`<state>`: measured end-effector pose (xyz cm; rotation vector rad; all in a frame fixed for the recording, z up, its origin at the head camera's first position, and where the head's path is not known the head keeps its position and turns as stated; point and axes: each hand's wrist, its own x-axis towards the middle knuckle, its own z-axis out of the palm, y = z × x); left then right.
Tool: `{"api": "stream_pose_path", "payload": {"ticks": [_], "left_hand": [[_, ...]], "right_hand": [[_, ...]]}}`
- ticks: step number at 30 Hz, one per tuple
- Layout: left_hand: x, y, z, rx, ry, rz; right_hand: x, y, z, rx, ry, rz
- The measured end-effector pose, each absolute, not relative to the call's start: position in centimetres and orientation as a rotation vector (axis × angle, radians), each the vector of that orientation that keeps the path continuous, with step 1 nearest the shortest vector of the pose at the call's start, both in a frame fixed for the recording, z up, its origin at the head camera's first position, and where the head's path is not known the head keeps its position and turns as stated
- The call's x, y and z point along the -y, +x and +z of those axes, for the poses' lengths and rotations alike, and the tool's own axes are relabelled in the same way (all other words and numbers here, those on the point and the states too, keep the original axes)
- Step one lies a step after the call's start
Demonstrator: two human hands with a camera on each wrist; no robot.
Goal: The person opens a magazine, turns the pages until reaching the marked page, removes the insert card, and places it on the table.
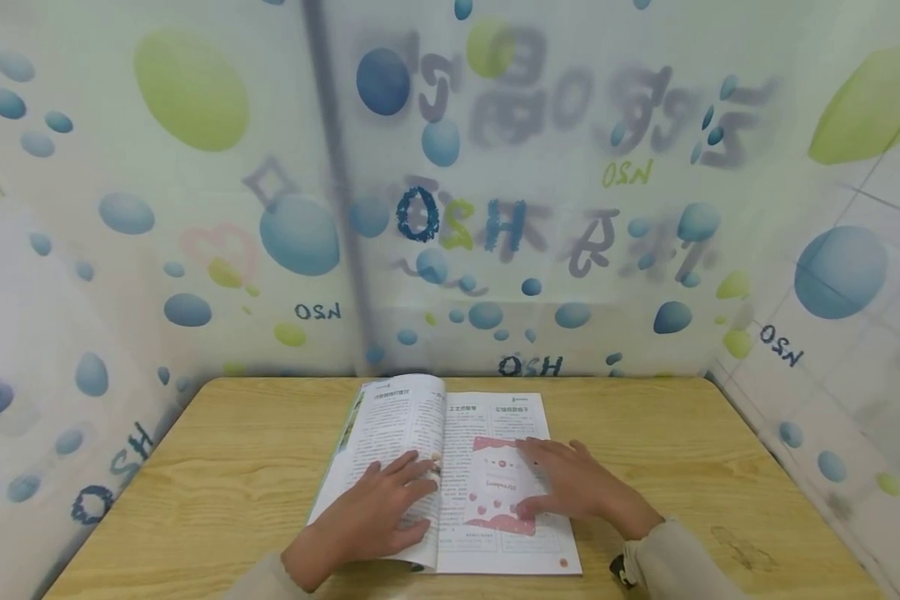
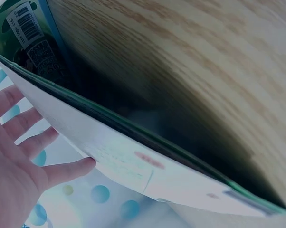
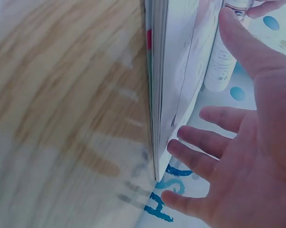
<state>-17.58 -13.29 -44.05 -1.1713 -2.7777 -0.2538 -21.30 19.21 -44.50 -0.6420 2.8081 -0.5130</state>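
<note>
An open magazine (image 1: 487, 554) with printed columns lies on the wooden table. In the head view my left hand (image 1: 375, 510) rests on its left page, fingers spread. The left wrist view has the hand (image 2: 17, 156) with extended fingers along the white page; the raised left half of the magazine (image 2: 81, 121) shows a green back cover with a barcode. A pink and white strawberry card (image 1: 495, 479) lies on the right page. My right hand (image 1: 573, 485) spreads over the card's right edge, thumb near its lower corner. Its fingers look extended in the right wrist view.
The wooden table (image 1: 210, 475) extends on both sides of the magazine. Behind it and at the sides hangs a pale curtain (image 1: 270, 108) with blue and green drops. A white rounded printed shape (image 3: 221, 69) stands beyond the page edges in the right wrist view.
</note>
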Motion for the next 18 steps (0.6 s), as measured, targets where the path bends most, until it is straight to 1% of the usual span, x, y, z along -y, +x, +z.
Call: {"api": "stream_pose_path", "payload": {"ticks": [18], "left_hand": [[14.07,-17.49,-43.91,2.802,-1.169,-0.285]], "right_hand": [[-18.46,-22.11,-44.96,-2.829,-0.684,-0.567]]}}
